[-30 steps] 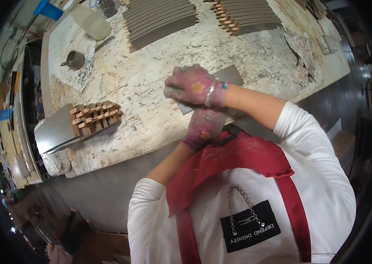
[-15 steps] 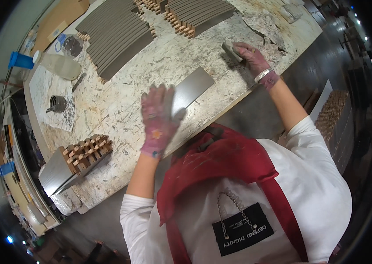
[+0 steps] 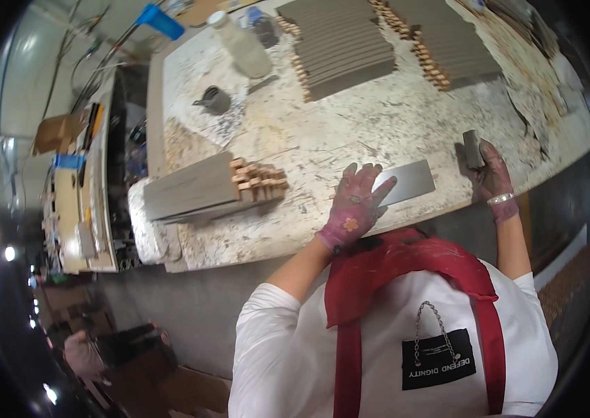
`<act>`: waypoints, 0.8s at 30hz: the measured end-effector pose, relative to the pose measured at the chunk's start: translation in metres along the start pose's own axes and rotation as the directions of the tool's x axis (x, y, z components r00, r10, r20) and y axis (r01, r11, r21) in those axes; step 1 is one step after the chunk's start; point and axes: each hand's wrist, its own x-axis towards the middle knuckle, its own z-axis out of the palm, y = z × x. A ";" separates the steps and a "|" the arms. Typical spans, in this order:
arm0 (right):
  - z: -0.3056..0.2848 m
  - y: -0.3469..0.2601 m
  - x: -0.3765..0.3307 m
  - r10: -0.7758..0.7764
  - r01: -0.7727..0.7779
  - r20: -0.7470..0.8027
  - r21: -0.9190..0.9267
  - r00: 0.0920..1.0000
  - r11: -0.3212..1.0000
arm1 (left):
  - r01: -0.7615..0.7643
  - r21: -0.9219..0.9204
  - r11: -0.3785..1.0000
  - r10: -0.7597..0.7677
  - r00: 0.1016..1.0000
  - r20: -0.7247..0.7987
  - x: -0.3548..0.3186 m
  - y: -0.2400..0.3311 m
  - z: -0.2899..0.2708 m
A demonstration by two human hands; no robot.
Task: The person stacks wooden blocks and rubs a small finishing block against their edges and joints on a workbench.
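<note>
A flat grey panel (image 3: 410, 181) lies near the front edge of the worktable (image 3: 295, 150). My left hand (image 3: 354, 205), in a stained pink glove, is at the panel's left end with its fingers stretched apart. Its palm covers that end, so I cannot tell how firmly it touches. To the right of the panel, my right hand (image 3: 495, 174), gloved alike, is closed around a small grey block (image 3: 472, 148). That block looks like a sanding block and is held just over the table. Left of my left hand sits a stack of grey boards (image 3: 194, 184) with bare wooden ends.
Rows of grey slats (image 3: 340, 52) with wooden ends lie at the back, beside a second batch (image 3: 458, 45). A cloudy bottle (image 3: 242, 45), a dark cup (image 3: 215, 101) and a blue cup (image 3: 161, 21) stand back left. A person (image 3: 86, 355) is in the lower left background.
The view has swung left, so the table sits further right in it. My left hand, blurred before, now shows sharply at the panel's left end. My right hand keeps the block.
</note>
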 end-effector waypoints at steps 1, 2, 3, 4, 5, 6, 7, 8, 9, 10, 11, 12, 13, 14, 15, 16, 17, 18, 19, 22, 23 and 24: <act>0.013 0.000 0.004 -0.013 0.013 0.006 -0.008 1.000 1.000 | 0.015 0.013 1.000 -0.015 1.000 0.007 -0.003 -0.001 0.000; 0.029 -0.007 0.008 -0.031 0.031 0.014 -0.019 0.999 0.999 | 0.029 0.027 0.999 -0.029 1.000 0.008 -0.005 -0.001 -0.002; 0.044 -0.018 0.010 -0.037 0.044 0.081 -0.084 0.996 0.995 | 0.046 0.042 0.998 -0.047 0.999 0.017 -0.003 0.003 -0.005; 0.049 -0.021 0.015 -0.064 0.076 0.082 -0.152 0.995 0.985 | 0.066 0.066 0.996 -0.067 0.998 0.015 -0.002 0.006 -0.003; 0.049 -0.025 0.019 -0.060 0.080 0.111 -0.179 0.992 0.981 | 0.077 0.046 0.996 -0.078 0.997 0.018 0.000 0.007 -0.001; 0.050 -0.029 0.023 -0.057 0.085 0.138 -0.206 0.989 0.975 | 0.086 0.025 0.996 -0.086 0.996 0.023 0.002 0.007 0.001; 0.055 -0.032 0.030 -0.050 0.093 0.164 -0.267 0.985 0.959 | 0.114 0.026 0.993 -0.115 0.993 0.034 0.002 0.004 0.000; 0.061 -0.035 0.036 -0.041 0.102 0.190 -0.324 0.981 0.940 | 0.142 0.029 0.989 -0.144 0.989 0.045 -0.002 0.000 -0.004; 0.059 -0.039 0.039 0.042 0.031 0.215 -0.324 0.976 0.945 | 0.165 0.035 0.986 -0.166 0.985 0.049 -0.005 -0.003 -0.008; 0.054 -0.041 0.039 0.014 0.039 0.183 -0.288 0.983 0.957 | 0.171 0.027 0.985 -0.172 0.984 0.040 -0.002 0.000 -0.007; 0.055 -0.037 0.039 -0.002 0.045 0.176 -0.242 0.984 0.969 | 0.198 0.039 0.980 -0.199 0.980 0.026 -0.004 0.003 -0.011; 0.052 -0.033 0.039 -0.013 0.046 0.165 -0.197 0.986 0.979 | 0.225 0.048 0.973 -0.226 0.974 0.013 -0.004 0.006 -0.014; 0.048 -0.031 0.042 0.014 0.030 0.232 -0.186 0.973 0.982 | 0.233 -0.011 0.973 -0.231 0.970 0.079 -0.004 0.004 -0.018; 0.042 -0.026 0.046 0.033 0.009 0.240 -0.173 0.970 0.985 | 0.227 0.012 0.974 -0.228 0.970 0.089 -0.004 0.007 -0.022; 0.037 -0.025 0.048 0.053 -0.018 0.237 -0.149 0.970 0.989 | 0.268 0.025 0.963 -0.269 0.956 0.114 -0.007 0.011 -0.025; 0.035 -0.023 0.052 0.076 -0.048 0.236 -0.126 0.969 0.991 | 0.312 0.039 0.949 -0.314 0.939 0.139 -0.014 0.016 -0.027; 0.032 -0.024 0.058 0.065 -0.037 0.260 -0.113 0.964 0.993 | 0.244 0.040 0.969 -0.247 0.965 0.087 -0.024 0.015 -0.033; 0.027 -0.024 0.062 0.054 -0.026 0.268 -0.107 0.962 0.994 | 0.228 0.034 0.973 -0.230 0.971 0.066 -0.037 0.012 -0.038; 0.025 -0.025 0.068 0.043 -0.016 0.275 -0.099 0.960 0.995 | 0.272 0.067 0.960 -0.278 0.954 0.109 -0.050 0.007 -0.048; 0.029 -0.024 0.075 -0.018 0.056 0.240 -0.150 0.971 0.987 | 0.324 0.198 0.925 -0.334 0.942 0.023 -0.115 -0.005 -0.081; 0.041 -0.025 0.070 0.039 -0.003 0.257 -0.138 0.966 0.990 | 0.373 0.264 0.890 -0.394 0.919 0.030 -0.135 -0.009 -0.091; 0.051 -0.023 0.070 0.021 0.016 0.256 -0.141 0.967 0.990 | 0.407 0.325 0.853 -0.439 0.898 0.029 -0.147 -0.017 -0.098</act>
